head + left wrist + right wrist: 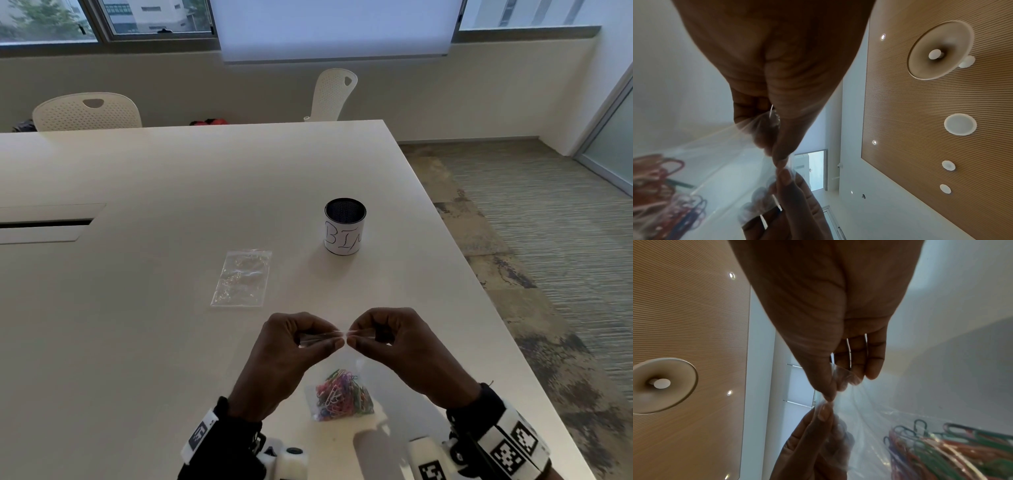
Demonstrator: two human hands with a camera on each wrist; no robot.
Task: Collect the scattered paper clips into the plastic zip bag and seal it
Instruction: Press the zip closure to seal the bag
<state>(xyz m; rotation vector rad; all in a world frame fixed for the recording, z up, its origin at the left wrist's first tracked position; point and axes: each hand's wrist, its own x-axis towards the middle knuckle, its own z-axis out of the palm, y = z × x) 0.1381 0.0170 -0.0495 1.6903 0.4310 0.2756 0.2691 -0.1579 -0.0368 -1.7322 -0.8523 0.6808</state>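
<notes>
Left hand (291,346) and right hand (394,342) pinch top edge of zip bag (342,394), held above worktop (137,308) near front edge, thumbs nearly touching at strip's middle. Colored paper clips (339,394) bunched in bag's bottom. Sealing likely underway: best to press along strip outward, both sides, keeping clips low. Head view alone shows spare empty bag (242,278) and "BIN" cup (344,226); wrist views show thumb-to-finger pinch through film.
</notes>
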